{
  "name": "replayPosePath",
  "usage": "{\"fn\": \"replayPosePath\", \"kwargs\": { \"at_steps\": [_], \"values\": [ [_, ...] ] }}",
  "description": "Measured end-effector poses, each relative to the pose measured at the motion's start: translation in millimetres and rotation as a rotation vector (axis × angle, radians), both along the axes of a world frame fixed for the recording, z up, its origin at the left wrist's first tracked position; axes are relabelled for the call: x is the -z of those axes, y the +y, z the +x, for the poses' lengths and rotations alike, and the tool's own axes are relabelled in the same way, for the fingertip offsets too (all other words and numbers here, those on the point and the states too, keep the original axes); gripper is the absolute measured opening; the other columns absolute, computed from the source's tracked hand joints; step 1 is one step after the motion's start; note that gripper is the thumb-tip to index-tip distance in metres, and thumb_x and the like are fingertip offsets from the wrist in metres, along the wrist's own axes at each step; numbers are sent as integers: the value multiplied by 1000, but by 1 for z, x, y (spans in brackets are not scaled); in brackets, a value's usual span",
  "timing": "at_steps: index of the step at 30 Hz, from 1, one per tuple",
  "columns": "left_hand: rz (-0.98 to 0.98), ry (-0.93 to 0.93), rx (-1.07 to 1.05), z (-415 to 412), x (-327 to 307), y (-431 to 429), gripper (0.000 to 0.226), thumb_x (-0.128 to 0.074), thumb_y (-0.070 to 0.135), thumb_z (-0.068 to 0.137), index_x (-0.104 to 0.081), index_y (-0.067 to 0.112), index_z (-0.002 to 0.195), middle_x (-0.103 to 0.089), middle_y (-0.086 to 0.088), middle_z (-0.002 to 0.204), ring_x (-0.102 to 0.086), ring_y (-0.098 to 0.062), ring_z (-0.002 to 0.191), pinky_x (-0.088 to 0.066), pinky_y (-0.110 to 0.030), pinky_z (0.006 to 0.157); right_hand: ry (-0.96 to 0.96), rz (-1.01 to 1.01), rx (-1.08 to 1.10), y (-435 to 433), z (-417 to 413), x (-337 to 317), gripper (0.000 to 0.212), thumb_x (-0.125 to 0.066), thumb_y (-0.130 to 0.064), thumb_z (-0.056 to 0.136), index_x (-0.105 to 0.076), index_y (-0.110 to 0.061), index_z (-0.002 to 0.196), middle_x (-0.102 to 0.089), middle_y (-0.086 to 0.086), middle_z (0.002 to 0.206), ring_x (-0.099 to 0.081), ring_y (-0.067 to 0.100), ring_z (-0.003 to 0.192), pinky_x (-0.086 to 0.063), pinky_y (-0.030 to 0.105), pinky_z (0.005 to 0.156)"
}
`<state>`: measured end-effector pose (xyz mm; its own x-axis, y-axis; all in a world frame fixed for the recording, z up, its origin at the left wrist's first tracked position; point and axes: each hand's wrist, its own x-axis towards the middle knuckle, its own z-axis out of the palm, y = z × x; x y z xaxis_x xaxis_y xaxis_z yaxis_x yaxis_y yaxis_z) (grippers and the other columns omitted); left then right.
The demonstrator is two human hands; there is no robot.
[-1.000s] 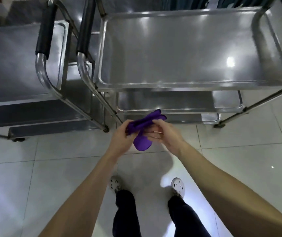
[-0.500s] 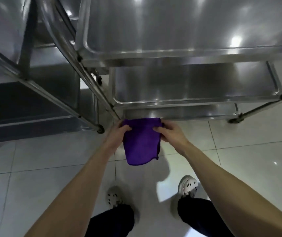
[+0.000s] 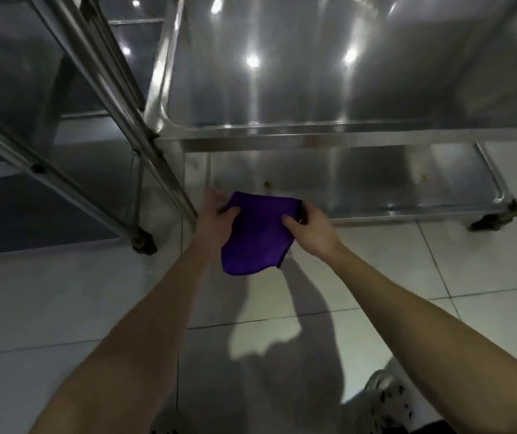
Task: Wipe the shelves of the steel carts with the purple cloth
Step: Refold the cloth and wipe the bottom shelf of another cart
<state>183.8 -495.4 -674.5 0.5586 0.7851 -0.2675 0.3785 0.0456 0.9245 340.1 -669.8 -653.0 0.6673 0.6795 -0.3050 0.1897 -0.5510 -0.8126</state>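
Purple cloth (image 3: 255,236) is held near frame centre, spread between both hands and hanging from its upper edge; the rounded lower edge hangs free above the tiled floor (image 3: 63,292). The left hand (image 3: 216,219), at 9 o'clock of the cloth, is closed on the upper left corner, with the thumb laid across the front face and the fingers behind the fabric. The right hand (image 3: 310,227), at 3 o'clock of the cloth, pinches the upper right corner in the same way, thumb in front and fingers curled behind. Both bare forearms are extended from the 6 o'clock edge of the frame. The cloth's upper edge is seen against the near rim of the lower shelf (image 3: 376,183) of the steel cart; whether the two touch cannot be told. Small yellowish specks (image 3: 267,184) are noted on that shelf, just at 12 o'clock of the cloth. The upper shelf (image 3: 313,73) fills the frame from 12 to 2 o'clock and is marked by bright light reflections. A second steel cart (image 3: 31,89) is recorded at 9 to 11 o'clock, one slanted tube ending in a caster (image 3: 142,241) on the floor at 9 o'clock of the cloth. Another caster (image 3: 485,222) is seen at 3 o'clock, near the right edge. A pale perforated shoe (image 3: 388,399) is seen at 5 o'clock.
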Motion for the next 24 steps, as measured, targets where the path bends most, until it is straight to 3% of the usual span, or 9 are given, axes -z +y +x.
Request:
{"fn": "replayPosePath", "kwargs": {
  "at_steps": [3, 7, 9, 11, 13, 16, 19, 22, 24],
  "values": [
    [126, -78, 80, 32, 23, 24, 11, -64, 11, 108, -61, 22, 108, -68, 2, 104, -65, -3, 89, -51, -24, 77, -95, 38, 0, 31, 37, 19, 49, -71, -36, 100, -56, -10, 138, -68, 4, 121, -67, 24, 111, -55, 35, 88],
    [211, -38, 118, 48, 45, 45, 36, -58, 21, 112, -59, 21, 149, -60, 11, 130, -59, -3, 114, -50, -13, 93, -222, -22, -31, 69, 73, 42, 80, -75, -33, 97, -32, -8, 159, -53, 18, 148, -60, 32, 127, -52, 40, 104],
    [360, -79, 13, 27, 60, 34, 27, -59, 27, 110, -65, 31, 136, -67, 26, 114, -66, 1, 103, -54, -19, 91, -387, -66, -100, 69, 61, 63, 78, -72, -33, 99, -32, -10, 162, -45, 17, 156, -55, 33, 133, -47, 39, 108],
    [513, -89, -188, -3, 80, 13, 3, -62, 36, 106, -64, 38, 106, -70, 21, 86, -67, -1, 79, -57, -24, 73, -511, -77, -196, 63, 37, 86, 70, -67, -36, 101, -37, -14, 161, -40, 15, 161, -44, 32, 144, -38, 41, 120],
    [560, -64, -428, -34, 87, -4, 20, -71, 43, 99, -57, 30, 94, -65, 11, 74, -63, -8, 68, -57, -39, 67, -644, -100, -271, 62, 11, 99, 64, -62, -40, 103, -41, -18, 160, -35, 14, 166, -32, 32, 152, -28, 47, 128],
    [516, -94, -619, -51, 79, 12, 48, -87, 42, 86, -54, 15, 110, -59, -12, 95, -59, -28, 82, -55, -54, 80, -773, -32, -282, 86, -7, 100, 61, -54, -49, 105, -44, -22, 159, -35, 14, 168, -26, 32, 157, -16, 51, 132],
    [371, -179, -497, -47, 55, 53, 67, -93, 42, 79, -59, 18, 131, -66, -5, 122, -64, -21, 113, -53, -38, 101, -809, -125, -317, 117, -5, 105, 75, -38, -71, 102, -29, -33, 166, -21, 16, 174, -12, 35, 162, -5, 56, 132],
    [150, -238, -277, -36, 38, 78, 36, -84, 52, 84, -73, 29, 110, -80, 7, 104, -75, -9, 106, -53, -34, 102, -831, -360, -441, 127, -5, 132, 86, -9, -86, 95, -1, -42, 169, 4, 16, 177, 4, 39, 163, 5, 61, 129],
    [105, -284, -229, -25, 38, 81, 19, -74, 35, 97, -71, 20, 87, -75, -2, 75, -76, -23, 80, -56, -42, 93, -867, -373, -443, 126, -5, 146, 88, 1, -88, 92, 5, -43, 168, 7, 15, 177, 7, 39, 163, 7, 61, 129]
  ]
}}
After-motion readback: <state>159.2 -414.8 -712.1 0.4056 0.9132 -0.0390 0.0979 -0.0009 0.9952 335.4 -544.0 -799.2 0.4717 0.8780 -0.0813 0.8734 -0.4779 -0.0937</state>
